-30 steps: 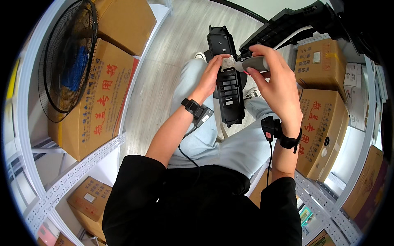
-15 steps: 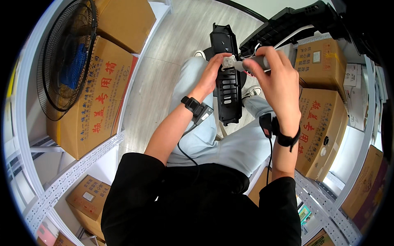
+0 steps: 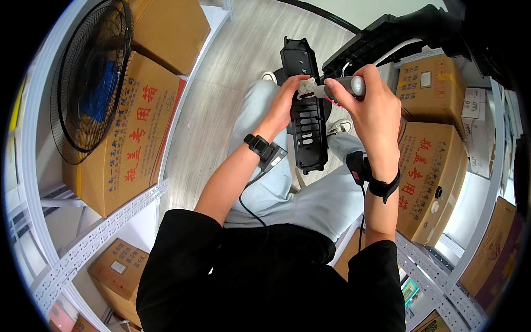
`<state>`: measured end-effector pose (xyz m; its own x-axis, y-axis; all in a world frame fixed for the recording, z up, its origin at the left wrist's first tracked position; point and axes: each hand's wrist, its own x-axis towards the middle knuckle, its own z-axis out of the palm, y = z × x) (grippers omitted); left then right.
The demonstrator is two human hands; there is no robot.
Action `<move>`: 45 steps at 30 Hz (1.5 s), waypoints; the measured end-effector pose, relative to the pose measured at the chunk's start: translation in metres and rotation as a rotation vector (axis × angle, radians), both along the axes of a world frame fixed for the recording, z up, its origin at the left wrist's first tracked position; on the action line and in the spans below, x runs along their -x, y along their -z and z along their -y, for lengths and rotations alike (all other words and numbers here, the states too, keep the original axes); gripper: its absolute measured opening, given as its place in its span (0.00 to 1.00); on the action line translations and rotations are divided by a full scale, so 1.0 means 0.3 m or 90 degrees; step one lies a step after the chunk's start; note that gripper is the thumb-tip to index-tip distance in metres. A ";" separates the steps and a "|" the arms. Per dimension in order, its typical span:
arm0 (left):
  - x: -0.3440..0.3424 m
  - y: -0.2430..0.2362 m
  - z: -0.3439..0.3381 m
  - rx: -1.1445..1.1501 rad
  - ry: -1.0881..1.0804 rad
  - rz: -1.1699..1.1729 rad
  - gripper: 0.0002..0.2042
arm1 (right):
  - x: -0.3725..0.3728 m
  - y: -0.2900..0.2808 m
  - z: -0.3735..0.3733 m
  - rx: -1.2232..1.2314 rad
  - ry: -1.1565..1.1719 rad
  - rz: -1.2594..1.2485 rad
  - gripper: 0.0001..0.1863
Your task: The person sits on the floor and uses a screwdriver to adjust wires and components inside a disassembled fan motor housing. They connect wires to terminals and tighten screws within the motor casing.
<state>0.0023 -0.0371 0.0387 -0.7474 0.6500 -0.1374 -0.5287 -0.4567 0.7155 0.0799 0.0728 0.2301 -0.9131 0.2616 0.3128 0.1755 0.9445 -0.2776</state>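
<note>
A long black slotted plastic panel [image 3: 308, 144] lies lengthwise between my knees. My left hand [image 3: 281, 105] grips its left side around a small white plastic piece [image 3: 306, 86], fingertips on that piece. My right hand [image 3: 369, 113] is closed on a grey cylindrical tool [image 3: 345, 84], held sideways with its narrower pale end at the white piece; whether they touch is hard to tell. A white cable [image 3: 392, 51] and thin wires run behind the tool along a larger black plastic housing [image 3: 365, 44] at upper right.
Cardboard boxes [image 3: 124, 144] stand on metal shelving [image 3: 110, 213] to my left, with a black fan [image 3: 88, 66] in front of them. More boxes [image 3: 428, 166] are stacked on shelving to my right. Pale floor [image 3: 221, 77] shows around my legs.
My right hand has turned slightly, showing more of the tool's rounded silvery end. The panel and my left hand have shifted a few pixels but keep their hold.
</note>
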 end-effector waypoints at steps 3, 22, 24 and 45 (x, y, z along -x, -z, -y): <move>-0.002 -0.010 0.002 -0.005 0.000 0.015 0.16 | -0.008 -0.014 0.007 0.072 -0.048 -0.042 0.18; 0.001 0.013 0.004 -0.013 -0.013 -0.013 0.17 | -0.017 -0.002 0.007 0.261 -0.148 -0.097 0.16; 0.001 0.014 0.000 -0.006 -0.011 -0.028 0.17 | -0.024 0.006 0.001 0.257 -0.166 -0.087 0.16; -0.004 0.011 0.000 0.009 -0.020 -0.022 0.16 | -0.027 0.004 0.018 0.224 -0.011 -0.032 0.18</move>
<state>0.0035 -0.0371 0.0355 -0.7715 0.6248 -0.1198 -0.4894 -0.4626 0.7393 0.0881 0.0673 0.2289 -0.9041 0.3457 0.2513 0.1380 0.7927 -0.5938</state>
